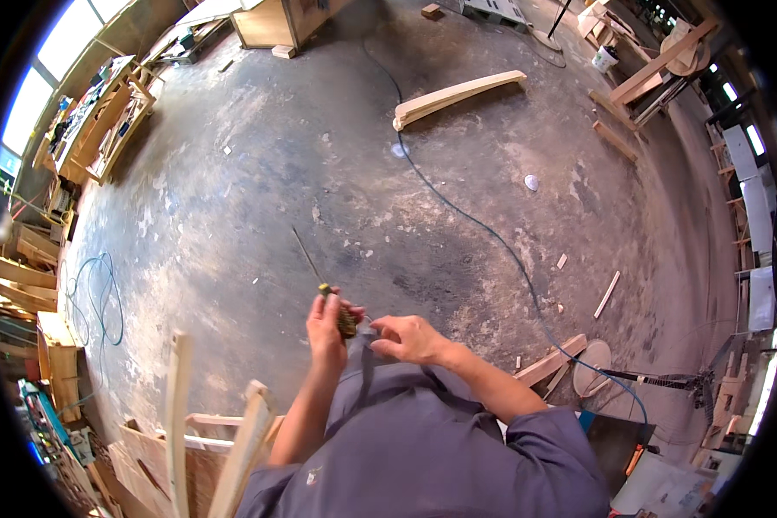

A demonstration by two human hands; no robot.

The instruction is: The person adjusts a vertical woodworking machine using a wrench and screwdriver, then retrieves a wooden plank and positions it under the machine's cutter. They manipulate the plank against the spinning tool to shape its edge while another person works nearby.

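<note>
My left hand (326,331) is closed round the yellow and dark handle of a screwdriver (305,251). Its long thin shaft points up and away to the left. Just to the right, my right hand (413,338) is bent inward with its fingers curled together at the front of my grey shirt (440,432). A dark strap-like fold of cloth (367,354) hangs below its fingertips. What those fingers pinch, if anything, is too small to make out.
Pale wooden beams (457,97) lie on the worn concrete floor (233,242). A dark hose (492,231) snakes across it. Upright wooden pieces (178,423) stand close at my left. A cluttered workbench (104,121) is far left; a caged fan (704,380) stands at right.
</note>
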